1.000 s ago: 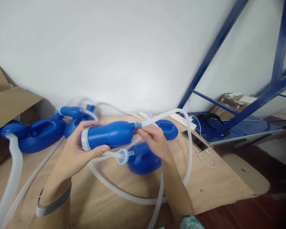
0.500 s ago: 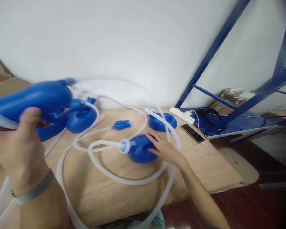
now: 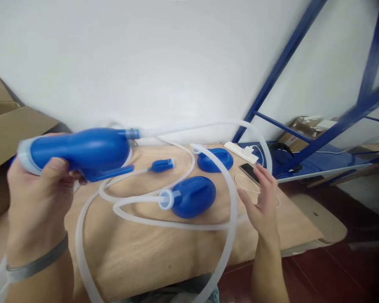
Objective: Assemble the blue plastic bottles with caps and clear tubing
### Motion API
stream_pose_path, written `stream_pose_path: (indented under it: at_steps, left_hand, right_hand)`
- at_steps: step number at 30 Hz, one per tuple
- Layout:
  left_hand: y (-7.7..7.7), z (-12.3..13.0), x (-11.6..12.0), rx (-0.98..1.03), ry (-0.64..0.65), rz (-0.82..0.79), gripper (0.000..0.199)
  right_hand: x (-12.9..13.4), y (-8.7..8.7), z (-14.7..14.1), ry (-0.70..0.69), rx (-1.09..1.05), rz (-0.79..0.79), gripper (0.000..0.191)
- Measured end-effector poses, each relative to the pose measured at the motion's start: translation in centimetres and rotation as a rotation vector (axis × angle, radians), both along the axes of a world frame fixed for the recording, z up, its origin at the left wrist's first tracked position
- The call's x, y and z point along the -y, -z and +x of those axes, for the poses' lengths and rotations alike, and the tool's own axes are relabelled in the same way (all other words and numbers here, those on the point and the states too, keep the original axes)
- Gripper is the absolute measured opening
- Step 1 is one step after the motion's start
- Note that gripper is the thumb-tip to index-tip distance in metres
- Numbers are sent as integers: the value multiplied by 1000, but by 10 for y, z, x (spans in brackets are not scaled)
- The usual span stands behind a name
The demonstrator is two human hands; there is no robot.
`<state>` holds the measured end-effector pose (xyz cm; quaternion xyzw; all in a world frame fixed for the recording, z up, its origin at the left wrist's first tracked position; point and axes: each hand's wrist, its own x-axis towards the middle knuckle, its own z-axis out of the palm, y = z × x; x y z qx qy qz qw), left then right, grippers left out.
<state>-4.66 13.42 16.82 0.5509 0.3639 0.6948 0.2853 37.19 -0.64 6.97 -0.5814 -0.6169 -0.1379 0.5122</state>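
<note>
My left hand grips a blue plastic urinal by its underside, holding it sideways above the table. Its wide translucent rim faces left, with a blue handle below. A translucent hose leads from its narrow right end and arcs down behind my right hand. That hand is open, raised over the table's right side, thumb and fingers apart. To its left lies a blue bottle with a moulded handle and a translucent cap, joined to another hose.
A second blue bottle and a small blue hose end piece lie farther back. Near the right edge are a phone and a white power strip. A cardboard box stands left; a blue metal rack stands right.
My right hand has let go of the blue bottle and moved right, lifting off it. The urinal in my left hand has swung rightward and lower, its hose coming into clearer view.
</note>
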Motion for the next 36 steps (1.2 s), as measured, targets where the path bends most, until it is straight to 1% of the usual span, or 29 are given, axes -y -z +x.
stream_pose_path:
  at_steps: [2,3,5,6,7,9,11,13,14,17,19,20,22,24,25,27,28,30,32,33,34,35,36]
  left_hand:
    - [1,14,7,2,79,-28,70]
    - [3,19,11,-16,111,-52,68]
    - [7,25,16,-69,156,-112,63]
    - [11,26,18,-98,169,-146,61]
    - [14,28,20,-128,173,-182,60]
    - [21,31,23,-190,176,-263,58]
    - [27,37,24,-242,204,-327,55]
    - [30,47,23,-256,234,-332,52]
    - [29,54,22,-257,241,-317,52]
    - [18,79,22,-255,216,-229,61]
    - [5,99,27,-267,209,-140,63]
    - [-1,110,32,-283,209,-84,61]
    - [-13,134,42,-341,264,42,55]
    - [-17,159,52,-435,329,159,54]
    - [-16,173,55,-490,368,212,53]
    - [-9,198,58,-593,438,342,51]
    - [-4,208,59,-654,473,409,49]
    - [5,221,59,-782,449,478,45]
    - [11,223,59,-894,370,463,44]
    - [12,221,58,-938,328,442,45]
    - [13,216,58,-973,298,423,46]
    - [13,211,58,-1000,285,415,47]
    - [13,206,57,-1027,294,415,48]
  right_hand:
    - [0,22,13,68,-137,-204,67]
    - [1,33,18,93,-176,-279,68]
    - [8,56,27,109,-235,-364,69]
    - [13,65,30,88,-276,-396,66]
    - [20,73,31,46,-330,-425,60]
    - [35,83,29,-94,-467,-479,50]
    - [48,86,20,-264,-582,-507,51]
    - [55,82,5,-384,-626,-535,52]
    - [56,77,-3,-407,-622,-558,50]
    - [54,57,-27,-356,-531,-599,36]
    - [51,42,-40,-321,-408,-567,32]
    - [49,35,-46,-311,-341,-533,31]
    - [46,22,-56,-299,-219,-457,30]
    - [42,13,-66,-275,-91,-389,25]
    - [40,11,-70,-266,-8,-363,23]
    - [35,9,-76,-222,177,-286,25]
    - [33,10,-77,-171,257,-223,28]
    - [31,12,-76,-13,354,-74,33]
    - [31,14,-68,168,374,46,31]
    - [32,13,-62,232,375,86,28]
    - [32,11,-55,264,369,104,26]
    - [32,8,-47,258,351,100,26]
    - [31,5,-39,225,323,82,29]
